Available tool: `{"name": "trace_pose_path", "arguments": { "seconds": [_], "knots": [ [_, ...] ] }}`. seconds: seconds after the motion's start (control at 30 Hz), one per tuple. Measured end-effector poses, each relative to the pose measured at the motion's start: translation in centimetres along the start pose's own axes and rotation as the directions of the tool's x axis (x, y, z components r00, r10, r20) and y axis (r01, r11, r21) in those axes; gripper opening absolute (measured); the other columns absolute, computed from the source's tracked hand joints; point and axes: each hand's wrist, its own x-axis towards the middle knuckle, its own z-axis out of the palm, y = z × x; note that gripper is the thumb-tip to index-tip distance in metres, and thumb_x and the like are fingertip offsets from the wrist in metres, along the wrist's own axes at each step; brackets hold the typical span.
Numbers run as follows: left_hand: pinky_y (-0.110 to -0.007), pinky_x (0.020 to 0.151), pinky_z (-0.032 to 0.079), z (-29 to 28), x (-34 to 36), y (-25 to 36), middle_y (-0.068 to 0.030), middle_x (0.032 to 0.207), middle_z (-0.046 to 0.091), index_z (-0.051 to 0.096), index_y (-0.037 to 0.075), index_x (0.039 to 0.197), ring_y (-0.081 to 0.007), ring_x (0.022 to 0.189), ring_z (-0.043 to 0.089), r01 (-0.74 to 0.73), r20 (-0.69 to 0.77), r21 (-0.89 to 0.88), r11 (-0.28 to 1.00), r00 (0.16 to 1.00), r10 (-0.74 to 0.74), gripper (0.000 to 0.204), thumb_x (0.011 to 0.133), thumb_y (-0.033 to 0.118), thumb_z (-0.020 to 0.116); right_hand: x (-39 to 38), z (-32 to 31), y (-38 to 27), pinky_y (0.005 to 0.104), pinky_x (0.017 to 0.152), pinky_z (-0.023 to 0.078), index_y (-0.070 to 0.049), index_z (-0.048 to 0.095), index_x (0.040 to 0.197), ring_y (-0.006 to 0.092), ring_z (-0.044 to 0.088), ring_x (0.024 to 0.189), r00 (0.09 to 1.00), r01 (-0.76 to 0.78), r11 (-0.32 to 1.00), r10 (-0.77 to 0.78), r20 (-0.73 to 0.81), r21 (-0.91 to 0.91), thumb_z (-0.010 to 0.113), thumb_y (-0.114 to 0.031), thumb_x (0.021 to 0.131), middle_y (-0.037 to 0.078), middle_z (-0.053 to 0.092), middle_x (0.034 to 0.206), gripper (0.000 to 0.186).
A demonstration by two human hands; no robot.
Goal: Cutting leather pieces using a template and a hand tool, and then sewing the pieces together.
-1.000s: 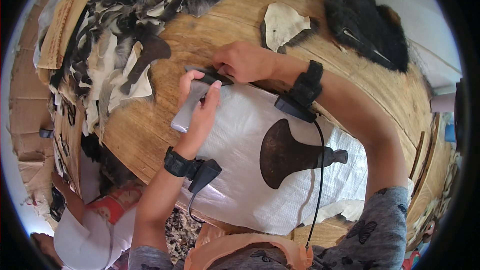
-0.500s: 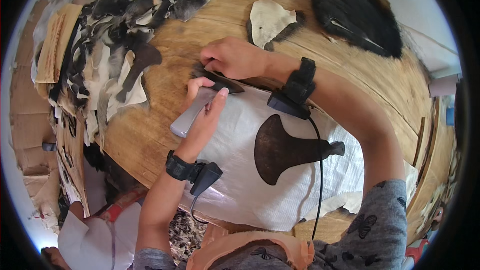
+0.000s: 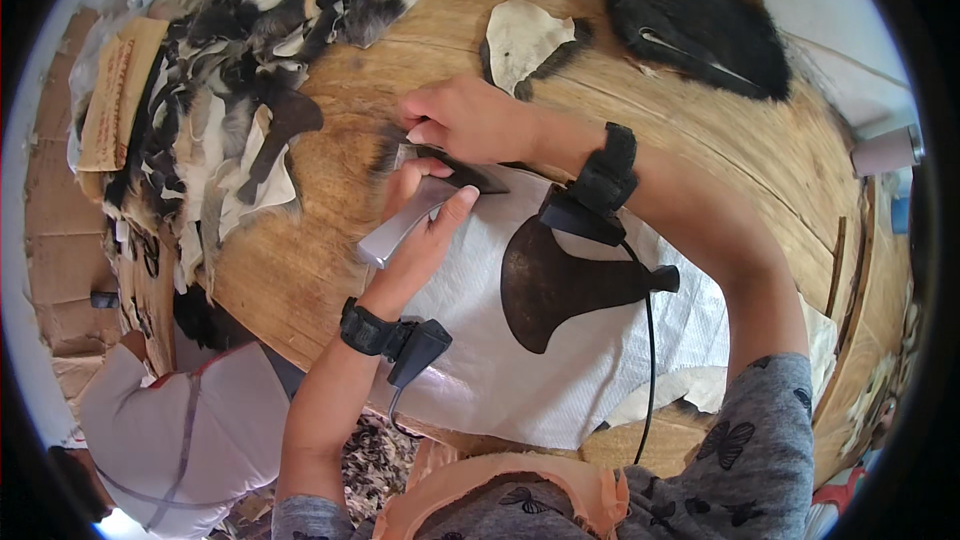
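Note:
My left hand point(image 3: 432, 225) grips a smooth grey tool point(image 3: 398, 230), thumb on top and fingers at its far side. A dark, flat, pointed piece point(image 3: 462, 172) lies beneath its far end, under my fingertips. Just beyond, my right hand point(image 3: 465, 120) is closed, its curled fingers at a piece of fur hide point(image 3: 384, 152) with dark hair and a pale edge; the fingertips are partly hidden. Both hands work at the far left edge of a white woven sheet point(image 3: 480, 370). A dark brown fan-shaped piece with a narrow neck point(image 3: 560, 280) lies on this sheet, right of my left hand.
Fur and hide scraps point(image 3: 210, 130) heap at the left of the wooden table point(image 3: 330, 180), beside a wood block point(image 3: 122, 90). A pale hide piece point(image 3: 525, 40) and black fur point(image 3: 690, 20) lie beyond my hands. Another person point(image 3: 195, 430) is at lower left. A cable point(image 3: 648, 390) hangs from my right wrist.
My left hand and the grey tool have shifted slightly right, with more of the dark pointed piece showing. My right hand stays closed at nearly the same spot. The person at lower left has moved.

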Motion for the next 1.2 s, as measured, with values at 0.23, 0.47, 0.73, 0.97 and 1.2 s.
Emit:
{"name": "trace_pose_path", "arguments": {
  "seconds": [0.23, 0.47, 0.73, 0.97, 1.2],
  "knots": [
    [-0.028, 0.076, 0.041, 0.2, 0.3, 0.3, -0.0059, 0.097, 0.049, 0.046, 0.003, 0.103, -0.0139, 0.085, 0.047, -0.043, 0.015, 0.087, 0.995, 0.999, 0.042, 0.032, 0.087, 0.024, 0.064, -3.7, -1.6, -1.8, 0.042, 0.066, 0.044, -0.001, 0.057, 0.086, 0.0357, 0.057, 0.078, 0.997, -0.071, 0.996, 0.072, -0.022, 0.046, 0.06, -0.01, 0.078, 0.016, 0.059, 0.08, 0.012],
    [-0.039, 0.079, 0.042, 0.9, 0.2, -0.2, -0.012, 0.093, 0.055, 0.05, 0.003, 0.097, -0.0285, 0.093, 0.05, -0.022, -0.068, 0.072, 0.997, 0.997, 0.026, 0.039, 0.079, 0.031, 0.071, -5.8, -2.3, -2.3, 0.0437, 0.067, 0.046, -0.002, 0.059, 0.087, 0.0369, 0.06, 0.076, 0.991, -0.084, 0.995, 0.088, -0.105, 0.044, 0.059, -0.012, 0.08, 0.018, 0.063, 0.08, 0.012],
    [-0.038, 0.079, 0.041, 0.8, 0.5, 0.5, -0.0127, 0.092, 0.055, 0.051, 0.004, 0.096, -0.0296, 0.09, 0.051, -0.067, -0.11, 0.167, 0.984, 0.99, 0.086, 0.039, 0.078, 0.032, 0.071, -6.8, -5.2, -4.9, 0.0403, 0.065, 0.048, -0.003, 0.059, 0.089, 0.0346, 0.061, 0.075, 0.952, -0.238, 0.941, 0.275, -0.132, 0.24, 0.059, -0.012, 0.08, 0.017, 0.063, 0.085, 0.013],
    [-0.032, 0.072, 0.042, 0.4, -0.7, 0.0, -0.008, 0.083, 0.054, 0.051, 0.003, 0.092, -0.0201, 0.084, 0.052, -0.045, -0.18, -0.077, 0.996, 0.983, 0.03, 0.021, 0.083, 0.018, 0.063, -7.2, -9.3, -3.2, 0.0361, 0.057, 0.046, -0.004, 0.058, 0.085, 0.0276, 0.057, 0.059, 0.924, -0.352, 0.834, 0.236, -0.302, -0.425, 0.06, -0.014, 0.082, 0.011, 0.059, 0.065, 0.011],
    [-0.033, 0.067, 0.042, 0.5, -6.0, 4.9, -0.0091, 0.078, 0.052, 0.053, 0.004, 0.088, -0.0241, 0.075, 0.051, -0.275, 0.083, -0.088, 0.958, 0.956, 0.282, 0.015, 0.085, 0.018, 0.058, -5.2, -8.6, -14.5, 0.0341, 0.069, 0.051, -0.005, 0.054, 0.122, 0.0231, 0.063, 0.08, 0.994, 0.007, 0.894, -0.057, 0.099, 0.447, 0.059, -0.034, 0.088, 0.013, 0.066, 0.099, 0.045]
  ]
}}
